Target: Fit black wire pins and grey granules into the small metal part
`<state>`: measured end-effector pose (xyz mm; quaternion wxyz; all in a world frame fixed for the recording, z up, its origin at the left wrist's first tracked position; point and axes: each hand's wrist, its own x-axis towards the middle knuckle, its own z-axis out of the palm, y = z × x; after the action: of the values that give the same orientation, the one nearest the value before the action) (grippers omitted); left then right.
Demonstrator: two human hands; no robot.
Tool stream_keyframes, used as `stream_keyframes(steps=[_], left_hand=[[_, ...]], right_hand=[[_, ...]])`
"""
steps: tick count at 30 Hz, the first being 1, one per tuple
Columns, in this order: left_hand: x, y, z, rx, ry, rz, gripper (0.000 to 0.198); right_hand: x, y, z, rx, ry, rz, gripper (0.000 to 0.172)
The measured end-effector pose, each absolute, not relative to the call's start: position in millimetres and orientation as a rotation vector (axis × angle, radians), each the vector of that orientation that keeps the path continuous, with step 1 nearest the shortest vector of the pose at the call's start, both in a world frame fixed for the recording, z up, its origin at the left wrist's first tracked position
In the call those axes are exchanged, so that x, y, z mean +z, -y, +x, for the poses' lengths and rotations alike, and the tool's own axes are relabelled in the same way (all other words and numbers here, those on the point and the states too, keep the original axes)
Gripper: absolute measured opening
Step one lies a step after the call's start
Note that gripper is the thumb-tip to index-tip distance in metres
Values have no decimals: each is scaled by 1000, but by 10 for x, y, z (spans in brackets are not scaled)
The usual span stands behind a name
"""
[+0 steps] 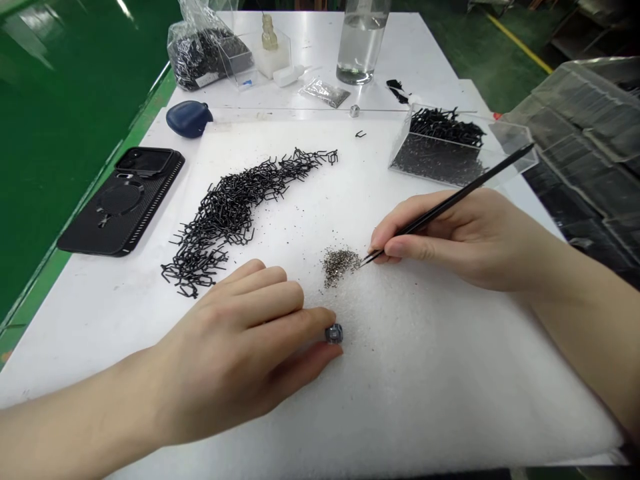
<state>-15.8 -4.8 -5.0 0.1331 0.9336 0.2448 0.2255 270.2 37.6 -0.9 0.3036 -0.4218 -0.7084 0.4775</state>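
Note:
My left hand rests on the white foam sheet, with thumb and fingertips pinching a small grey metal piece. My right hand grips a slim black pointed tool. Its tip touches the edge of a small heap of dark grit. Left of both hands lies a long, tangled pile of bent black wire pieces, close to my left fingers but apart from them.
A clear box of black wire pieces stands beyond my right hand. A black-cased phone and a blue pouch lie left. At the back are a plastic bag of black pieces and a water-filled glass bottle. Clear trays stack at right.

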Motion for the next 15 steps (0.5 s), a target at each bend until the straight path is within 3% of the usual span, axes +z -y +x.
stream_keyframes(steps=[15], left_hand=[[-20, 69, -171, 643, -719, 2718, 7]], right_hand=[[20, -359, 2720, 1239, 1924, -1130, 9]])
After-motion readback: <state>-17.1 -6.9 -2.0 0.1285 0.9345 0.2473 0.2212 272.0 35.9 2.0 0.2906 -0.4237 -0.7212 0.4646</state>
